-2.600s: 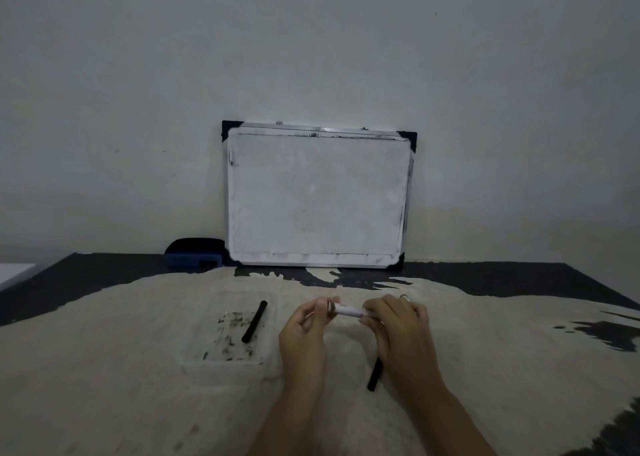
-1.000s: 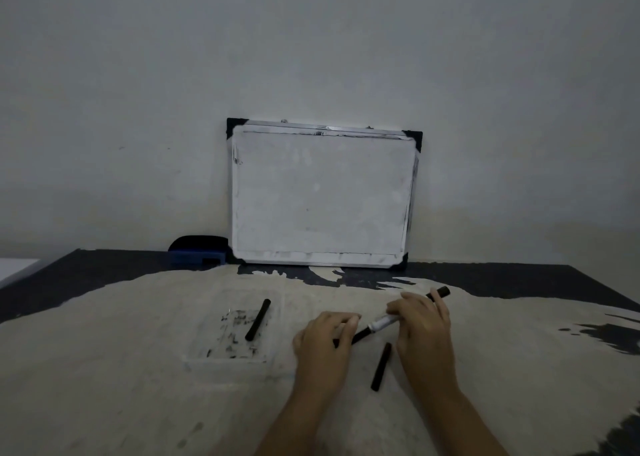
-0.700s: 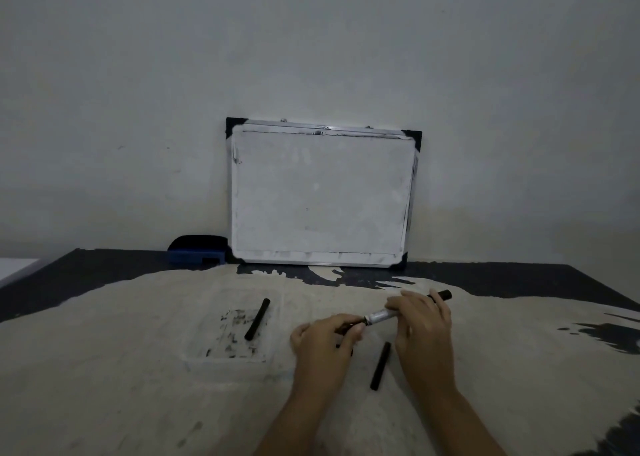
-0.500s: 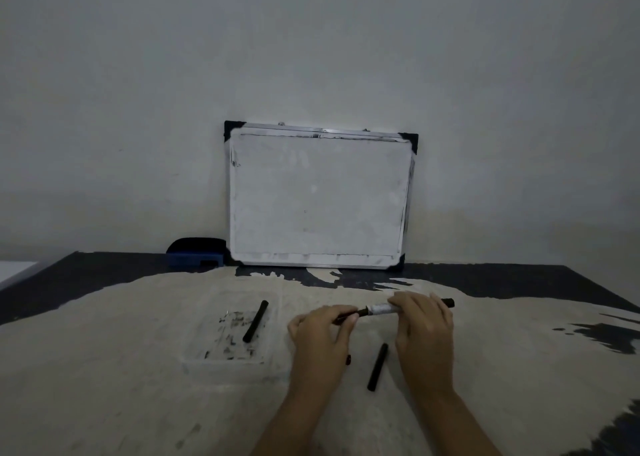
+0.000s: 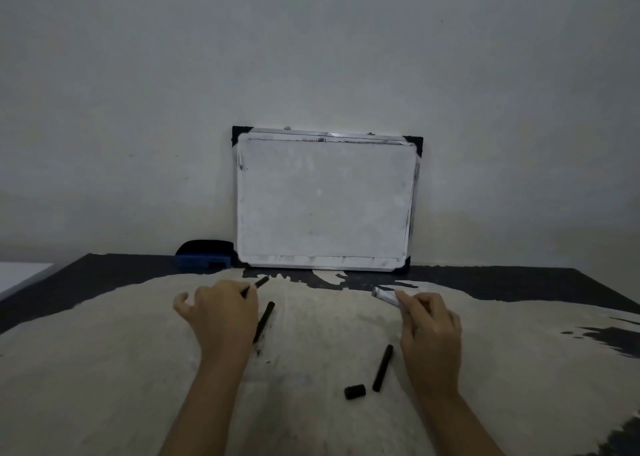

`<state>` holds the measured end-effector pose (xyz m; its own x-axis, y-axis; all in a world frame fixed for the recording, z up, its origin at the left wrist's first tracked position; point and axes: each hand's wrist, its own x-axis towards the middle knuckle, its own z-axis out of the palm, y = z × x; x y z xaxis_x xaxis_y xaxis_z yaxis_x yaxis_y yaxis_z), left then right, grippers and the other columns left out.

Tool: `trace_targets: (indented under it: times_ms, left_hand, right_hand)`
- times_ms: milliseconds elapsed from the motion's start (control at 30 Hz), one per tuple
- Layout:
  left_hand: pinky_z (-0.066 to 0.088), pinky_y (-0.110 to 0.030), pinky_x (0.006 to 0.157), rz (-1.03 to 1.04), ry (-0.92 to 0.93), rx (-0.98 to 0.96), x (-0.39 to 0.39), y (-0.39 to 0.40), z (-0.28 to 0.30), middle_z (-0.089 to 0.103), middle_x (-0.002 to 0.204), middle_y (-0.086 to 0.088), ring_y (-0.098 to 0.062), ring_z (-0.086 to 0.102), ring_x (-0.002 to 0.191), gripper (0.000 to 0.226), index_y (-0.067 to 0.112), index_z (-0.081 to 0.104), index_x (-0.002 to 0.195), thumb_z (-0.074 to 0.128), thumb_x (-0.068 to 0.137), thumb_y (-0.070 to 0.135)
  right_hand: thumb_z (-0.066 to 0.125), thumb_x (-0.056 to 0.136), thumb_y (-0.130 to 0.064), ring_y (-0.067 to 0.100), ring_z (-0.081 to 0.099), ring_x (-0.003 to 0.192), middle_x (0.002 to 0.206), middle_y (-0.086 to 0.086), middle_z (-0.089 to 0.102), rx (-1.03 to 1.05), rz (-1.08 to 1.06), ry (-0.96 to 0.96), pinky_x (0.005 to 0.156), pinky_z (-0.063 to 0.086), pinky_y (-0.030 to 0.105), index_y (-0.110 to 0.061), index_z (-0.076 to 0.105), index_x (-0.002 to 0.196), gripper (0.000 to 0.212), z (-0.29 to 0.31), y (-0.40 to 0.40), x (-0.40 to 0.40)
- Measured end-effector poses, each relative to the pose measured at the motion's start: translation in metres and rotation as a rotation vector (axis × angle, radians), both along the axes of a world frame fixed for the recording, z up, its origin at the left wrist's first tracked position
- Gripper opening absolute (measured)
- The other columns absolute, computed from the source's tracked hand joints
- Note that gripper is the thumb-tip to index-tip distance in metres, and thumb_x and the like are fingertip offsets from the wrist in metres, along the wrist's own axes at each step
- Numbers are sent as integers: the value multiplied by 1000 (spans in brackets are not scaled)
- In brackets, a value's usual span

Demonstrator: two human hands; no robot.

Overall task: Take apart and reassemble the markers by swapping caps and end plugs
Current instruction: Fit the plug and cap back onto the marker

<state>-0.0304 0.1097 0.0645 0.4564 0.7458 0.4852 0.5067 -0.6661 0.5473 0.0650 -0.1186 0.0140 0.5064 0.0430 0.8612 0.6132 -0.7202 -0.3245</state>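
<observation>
Two hands work apart over the pale cloth (image 5: 121,369) in the lower half of the frame; the left hand (image 5: 221,313), left of centre, is closed around a thin black marker piece (image 5: 256,284) whose tip pokes out past the fingers; the right hand (image 5: 429,334), right of centre, pinches a whitish marker barrel (image 5: 385,295). Another black stick (image 5: 264,321) lies just beside the left hand, apparently in a faint clear tray that is hard to make out; a black cap (image 5: 382,367) and short black plug (image 5: 355,391) lie loose at lower centre.
</observation>
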Motion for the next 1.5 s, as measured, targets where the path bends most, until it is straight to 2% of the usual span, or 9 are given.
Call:
trace_targets:
  times_ms: [233,500,700,833,933,1033,1200,1300,1500]
  left_hand:
    - [19,-44,109,72,314,65,-1,-3,-6,58,68,2,-19,57,87,22,20,67,76,51,88,30]
    - [14,-45,114,47,422,106,0,-4,-13,68,86,2,-20,56,100,19,21,64,80,50,88,30]
    - [10,-41,106,-166,49,18,9,-15,-6,65,115,-4,-22,50,113,29,20,65,109,50,90,36]
    - [33,-19,87,-554,-315,-208,19,-44,0,67,108,1,-10,58,95,30,19,66,108,58,85,36]
    - [41,2,68,-729,-319,-343,23,-69,-3,65,103,8,1,58,87,31,20,65,111,61,84,35]
    - [43,2,66,-839,-332,-496,26,-88,-7,67,98,10,3,61,85,30,19,65,111,62,84,32]
    - [51,-12,72,-891,-421,-650,27,-98,-10,72,84,11,1,67,81,7,28,69,87,64,84,24]
    - [52,-14,72,-864,-462,-690,27,-96,-13,73,79,9,-2,68,80,14,34,68,76,66,82,21]
    - [49,-7,71,-756,-590,-621,25,-87,-2,69,82,16,6,65,80,12,32,67,83,63,84,20]
  right_hand:
    - [76,67,5,21,58,65,76,6,61,-19,20,-6,73,40,30,-7,72,101,36,1,1,0]
    - [77,68,2,19,57,65,76,6,62,-48,53,-12,71,41,29,-7,71,102,36,-1,3,1]
    - [79,66,1,21,58,64,77,6,64,-29,67,7,64,49,31,-4,69,100,36,-1,9,-2]
    - [80,66,-1,19,61,66,79,5,67,-2,77,2,64,52,31,-7,68,93,30,1,18,-9]
    - [81,66,-4,19,63,68,79,5,70,-1,121,-21,68,57,41,-7,68,91,28,1,22,-13]
    - [75,73,-13,17,65,73,81,5,71,30,205,-11,67,58,45,-8,67,94,23,0,23,-16]
    - [56,84,-35,10,61,73,81,2,68,69,331,-16,64,53,22,-16,57,96,22,6,26,-24]
    - [50,87,-44,5,60,75,81,-2,68,49,345,-2,67,51,16,-18,56,96,29,8,26,-25]
    - [75,73,-26,5,62,70,78,-5,66,183,331,171,63,54,21,-15,64,84,20,8,20,-17]
